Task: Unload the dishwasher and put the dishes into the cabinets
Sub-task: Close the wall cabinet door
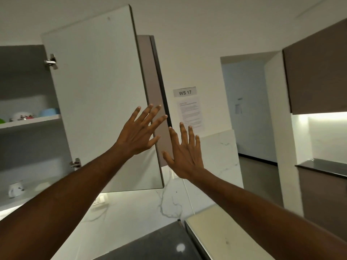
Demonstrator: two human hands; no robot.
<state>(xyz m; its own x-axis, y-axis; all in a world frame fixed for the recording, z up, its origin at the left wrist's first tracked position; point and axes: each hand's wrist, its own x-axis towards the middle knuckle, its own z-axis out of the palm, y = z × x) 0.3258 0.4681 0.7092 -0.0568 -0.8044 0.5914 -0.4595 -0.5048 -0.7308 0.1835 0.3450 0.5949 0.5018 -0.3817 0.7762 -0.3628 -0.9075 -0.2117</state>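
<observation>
Both hands up at the wall cabinet! The left hand (139,131), fingers spread and straight, lies flat against the white inner face of the open cabinet door (97,94), near its free edge. The right hand (185,154), fingers spread too, is at the brown door (155,94) just behind; contact there is hard to tell. Dishes sit well left of both hands: a patterned bowl (22,116) and a blue bowl (49,112) on the upper shelf (30,122), a white cup (16,189) lower down.

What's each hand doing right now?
Left hand: open, fingers spread, against the cabinet door.
Right hand: open, empty, beside the door edge.
</observation>
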